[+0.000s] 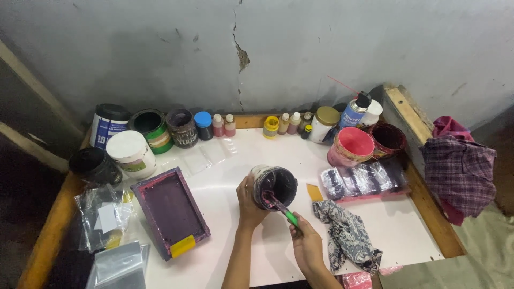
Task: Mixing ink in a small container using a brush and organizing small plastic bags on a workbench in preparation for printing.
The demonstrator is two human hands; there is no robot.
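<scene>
Left hand (249,206): fingers clamped round one dark tub (274,186), held tilted over the white surface (225,176).
Right hand (305,243): fingers closed on one green-handled tool (284,211), tip inside the tub.
Frame (170,211): one, purple-stained, left of the tub.
Rags: one patterned (345,238) beside the right hand; one checked (460,171) on the right ledge.
Back row: four small bottles (289,123), one spray can (354,109), two pink-red tubs (369,143).
</scene>
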